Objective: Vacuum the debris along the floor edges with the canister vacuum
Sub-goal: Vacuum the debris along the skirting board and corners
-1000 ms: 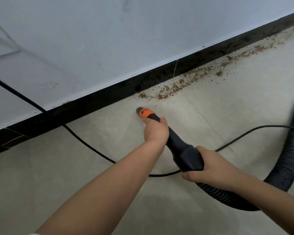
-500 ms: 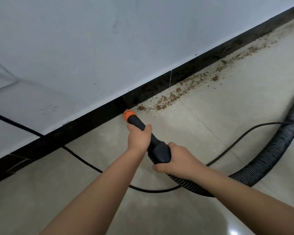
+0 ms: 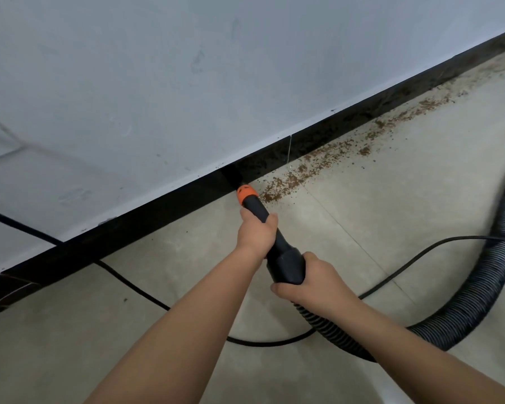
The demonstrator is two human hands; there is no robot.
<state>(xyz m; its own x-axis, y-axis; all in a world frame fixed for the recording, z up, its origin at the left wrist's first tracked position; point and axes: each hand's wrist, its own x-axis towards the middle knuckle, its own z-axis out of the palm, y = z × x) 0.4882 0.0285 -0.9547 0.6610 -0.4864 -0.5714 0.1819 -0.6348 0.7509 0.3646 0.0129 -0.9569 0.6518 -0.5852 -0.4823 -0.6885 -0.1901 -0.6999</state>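
A black vacuum nozzle with an orange tip [image 3: 246, 194] points at the foot of the black skirting board [image 3: 164, 211]. My left hand [image 3: 256, 232] grips the nozzle just behind the orange tip. My right hand [image 3: 309, 279] grips the thick black cuff where the ribbed hose [image 3: 478, 290] joins. Brown crumb debris [image 3: 318, 167] lies in a band along the skirting, starting just right of the tip and running to the upper right. The canister itself is out of view.
A thin black power cable [image 3: 134, 288] runs from the wall at left across the beige floor tiles, under my arms, and off to the right. The ribbed hose loops along the right side. A pale wall [image 3: 187, 83] rises above the skirting.
Both hands have pushed the nozzle forward from the open floor until its orange tip sits at the skirting. The view has shifted, so the debris band now lies further right.
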